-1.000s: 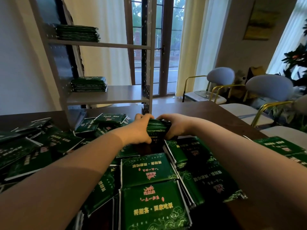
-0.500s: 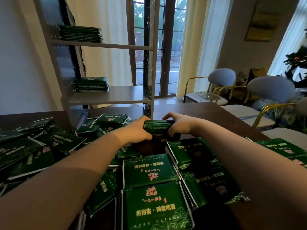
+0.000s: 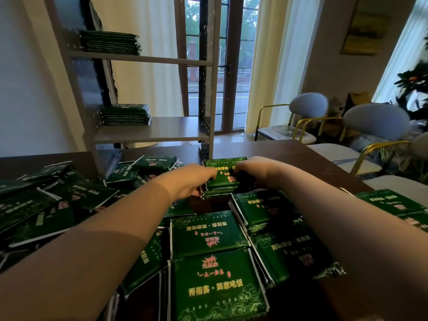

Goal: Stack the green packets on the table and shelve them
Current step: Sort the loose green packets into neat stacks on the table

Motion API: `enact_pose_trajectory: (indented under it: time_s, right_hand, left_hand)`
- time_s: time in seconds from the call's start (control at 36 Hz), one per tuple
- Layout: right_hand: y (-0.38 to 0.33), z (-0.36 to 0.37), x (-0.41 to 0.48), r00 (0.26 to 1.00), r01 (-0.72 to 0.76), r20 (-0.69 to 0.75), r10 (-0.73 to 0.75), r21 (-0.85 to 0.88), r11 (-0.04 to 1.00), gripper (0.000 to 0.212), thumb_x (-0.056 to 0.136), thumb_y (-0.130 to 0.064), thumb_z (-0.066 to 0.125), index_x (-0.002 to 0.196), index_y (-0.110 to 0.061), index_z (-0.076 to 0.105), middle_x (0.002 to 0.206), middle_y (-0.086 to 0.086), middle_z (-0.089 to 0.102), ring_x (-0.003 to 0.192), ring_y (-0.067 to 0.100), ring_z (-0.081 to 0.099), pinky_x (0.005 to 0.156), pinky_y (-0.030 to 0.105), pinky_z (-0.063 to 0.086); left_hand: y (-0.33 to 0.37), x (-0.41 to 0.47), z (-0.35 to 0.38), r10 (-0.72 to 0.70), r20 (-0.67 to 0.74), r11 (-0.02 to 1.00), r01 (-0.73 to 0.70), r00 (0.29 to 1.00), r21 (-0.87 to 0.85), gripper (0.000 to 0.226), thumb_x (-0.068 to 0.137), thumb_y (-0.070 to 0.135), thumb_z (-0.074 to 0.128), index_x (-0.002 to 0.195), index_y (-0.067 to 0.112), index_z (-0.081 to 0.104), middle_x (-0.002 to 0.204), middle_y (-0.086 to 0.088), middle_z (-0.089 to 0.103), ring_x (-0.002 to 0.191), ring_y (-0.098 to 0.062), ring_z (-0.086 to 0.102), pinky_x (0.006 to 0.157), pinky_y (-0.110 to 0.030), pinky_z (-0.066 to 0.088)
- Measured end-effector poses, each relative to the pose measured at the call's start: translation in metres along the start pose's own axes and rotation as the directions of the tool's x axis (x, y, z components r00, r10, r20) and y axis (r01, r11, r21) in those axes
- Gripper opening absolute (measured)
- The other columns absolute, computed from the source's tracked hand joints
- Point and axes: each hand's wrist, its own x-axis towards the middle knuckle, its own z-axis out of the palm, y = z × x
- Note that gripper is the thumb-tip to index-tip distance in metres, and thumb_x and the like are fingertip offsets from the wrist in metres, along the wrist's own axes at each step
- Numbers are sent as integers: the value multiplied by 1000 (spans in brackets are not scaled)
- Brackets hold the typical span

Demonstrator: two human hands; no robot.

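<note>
A small stack of green packets (image 3: 222, 177) lies flat on the dark wooden table (image 3: 289, 154), just in front of the shelf post. My left hand (image 3: 192, 179) grips the stack's left side and my right hand (image 3: 252, 172) grips its right side, both with fingers curled over the edges. Many loose green packets (image 3: 208, 232) cover the table near me and to the left. The shelf unit (image 3: 150, 133) behind the table carries one packet pile (image 3: 125, 114) on its middle board and another pile (image 3: 108, 42) on the upper board.
Grey chairs with gold frames (image 3: 370, 126) stand at the table's right side. More packets (image 3: 393, 202) lie at the right edge. A glass door with curtains (image 3: 208, 77) is behind the shelf, and a plant (image 3: 414, 84) stands far right.
The stack was held up on its edge between both hands; now it lies flat on the table with its printed face up, both hands still on it.
</note>
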Motion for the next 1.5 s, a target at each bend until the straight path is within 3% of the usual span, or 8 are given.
enact_pose_trajectory:
  time_s: [0.22,0.56,0.86,1.11,1.22,1.33,1.44,1.5]
  right_hand:
    - [-8,3,-3,998,-40,44,48,-166,985,17,98,-16,49,82,-11,50,76,8,51,66,22,56,69,31,40]
    - [-17,6,-11,995,-102,-22,101,-351,931,17,98,-25,47,88,-12,48,95,13,51,70,22,48,57,27,38]
    - [-27,14,-22,988,-157,-51,149,-395,905,14,101,-17,42,92,-8,47,72,7,53,43,15,53,45,21,41]
    - [-45,25,-42,977,-44,-201,-68,-507,861,40,104,-14,34,138,3,48,113,16,45,105,23,45,95,33,38]
    - [-55,40,-38,927,-72,-347,-144,-541,838,51,97,-31,48,141,-6,42,134,17,48,120,34,49,98,40,43]
    - [-68,73,-44,871,-33,-390,-298,-652,758,60,90,-45,58,138,-13,42,138,17,45,126,38,44,101,47,42]
    - [-83,109,-46,931,117,-217,-293,-584,803,39,90,-28,57,121,-5,52,117,15,56,104,32,56,85,37,50]
    - [-89,127,-55,965,164,-68,-252,-592,789,22,96,-19,52,111,-4,59,104,13,54,93,26,52,74,32,44]
  left_hand:
    - [4,-2,4,-70,14,994,71,997,-84,8,93,10,56,100,9,52,123,-19,62,118,-32,61,102,-46,52]
    - [8,-9,6,-109,9,988,110,994,-108,11,95,14,57,103,8,53,102,-14,62,83,-24,65,67,-31,59]
    - [10,-25,7,-123,30,983,126,992,-134,35,91,17,60,125,8,53,126,-18,62,105,-30,67,84,-39,60]
    - [15,-45,-17,-49,-115,999,49,992,2,38,96,39,61,120,14,44,113,-12,51,116,-28,52,99,-38,52]
    - [17,-65,-35,-20,-153,999,24,988,26,25,98,32,58,84,15,46,82,-6,47,76,-18,48,75,-29,47]
    - [10,-78,-61,-20,-158,986,45,987,159,22,97,33,59,101,14,49,77,-5,40,65,-16,37,67,-29,40]
    - [-3,-93,-90,-37,-115,927,77,993,366,33,91,33,67,111,9,56,88,-8,49,77,-21,46,72,-32,41]
    - [-11,-101,-105,-69,-68,863,94,995,496,61,87,37,73,137,8,52,130,-14,54,114,-31,54,86,-38,47]
